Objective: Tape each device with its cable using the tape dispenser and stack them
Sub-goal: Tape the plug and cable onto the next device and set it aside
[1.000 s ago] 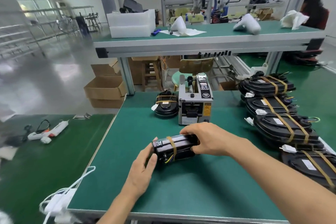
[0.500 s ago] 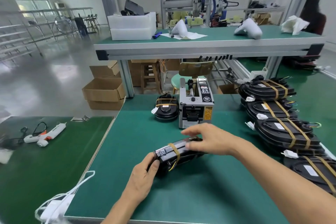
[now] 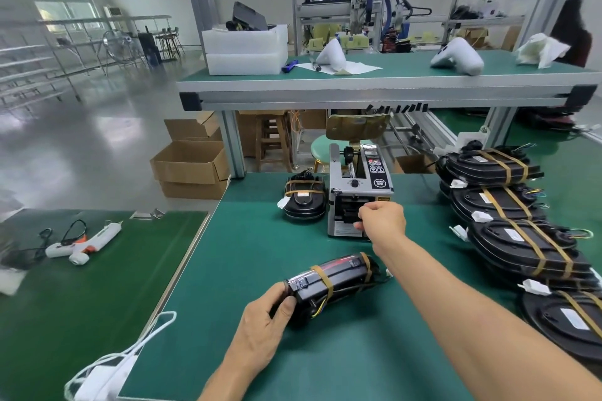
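The right hand has left the device and reached the tape dispenser, fingers curled at its outlet, presumably pinching a fresh strip I cannot see, while the left hand grips the device's near end, tilted on the counter

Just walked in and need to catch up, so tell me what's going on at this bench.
A person is taping black devices with their cables. The left hand grips one end of a device standing on edge on the green table; it already has tan tape bands round it. The right hand is at the mouth of the tape dispenser, its fingers curled there, apparently for another strip, though no tape is visible. Finished taped devices are stacked to the right, and one more sits left of the dispenser.
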`<control>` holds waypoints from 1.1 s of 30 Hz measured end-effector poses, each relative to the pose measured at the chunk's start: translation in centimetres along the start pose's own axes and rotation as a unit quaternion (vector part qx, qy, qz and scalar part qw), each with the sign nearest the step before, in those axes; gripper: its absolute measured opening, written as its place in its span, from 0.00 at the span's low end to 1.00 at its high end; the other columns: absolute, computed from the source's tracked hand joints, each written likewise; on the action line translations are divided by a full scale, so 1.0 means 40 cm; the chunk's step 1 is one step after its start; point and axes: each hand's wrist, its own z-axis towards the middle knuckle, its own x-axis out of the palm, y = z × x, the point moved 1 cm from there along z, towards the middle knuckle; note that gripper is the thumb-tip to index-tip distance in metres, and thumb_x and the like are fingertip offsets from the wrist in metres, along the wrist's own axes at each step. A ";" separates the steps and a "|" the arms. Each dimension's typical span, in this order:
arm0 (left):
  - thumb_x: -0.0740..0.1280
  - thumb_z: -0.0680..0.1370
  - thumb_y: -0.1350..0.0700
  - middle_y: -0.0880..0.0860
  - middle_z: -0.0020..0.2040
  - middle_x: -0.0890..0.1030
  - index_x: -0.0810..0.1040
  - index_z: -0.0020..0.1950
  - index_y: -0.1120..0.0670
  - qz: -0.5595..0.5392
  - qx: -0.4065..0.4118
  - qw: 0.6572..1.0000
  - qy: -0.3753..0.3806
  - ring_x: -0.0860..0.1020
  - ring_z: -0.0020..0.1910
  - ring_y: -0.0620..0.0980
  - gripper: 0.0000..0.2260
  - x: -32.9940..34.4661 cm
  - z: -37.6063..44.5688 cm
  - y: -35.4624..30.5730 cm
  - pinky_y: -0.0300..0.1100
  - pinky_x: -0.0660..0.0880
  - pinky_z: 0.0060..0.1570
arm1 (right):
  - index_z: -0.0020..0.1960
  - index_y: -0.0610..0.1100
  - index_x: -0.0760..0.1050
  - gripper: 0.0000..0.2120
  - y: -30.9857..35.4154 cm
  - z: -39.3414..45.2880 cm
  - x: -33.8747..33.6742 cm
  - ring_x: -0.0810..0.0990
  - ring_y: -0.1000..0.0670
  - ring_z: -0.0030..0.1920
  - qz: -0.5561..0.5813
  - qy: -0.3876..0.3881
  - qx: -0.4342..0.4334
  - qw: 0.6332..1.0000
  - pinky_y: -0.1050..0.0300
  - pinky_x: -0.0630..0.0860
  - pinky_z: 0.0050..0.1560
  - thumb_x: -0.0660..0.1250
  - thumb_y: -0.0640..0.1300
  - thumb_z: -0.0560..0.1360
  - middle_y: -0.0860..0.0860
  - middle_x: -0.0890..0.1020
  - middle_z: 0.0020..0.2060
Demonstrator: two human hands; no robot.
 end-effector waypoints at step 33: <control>0.61 0.84 0.30 0.36 0.63 0.85 0.79 0.70 0.32 0.007 -0.012 1.000 -0.001 0.82 0.64 0.38 0.18 -0.005 0.006 0.019 0.30 0.74 0.62 | 0.42 0.50 0.83 0.06 0.000 -0.232 -0.071 0.83 0.52 0.46 0.009 0.092 -0.107 0.990 0.49 0.81 0.54 0.71 0.52 0.70 0.55 0.86 0.38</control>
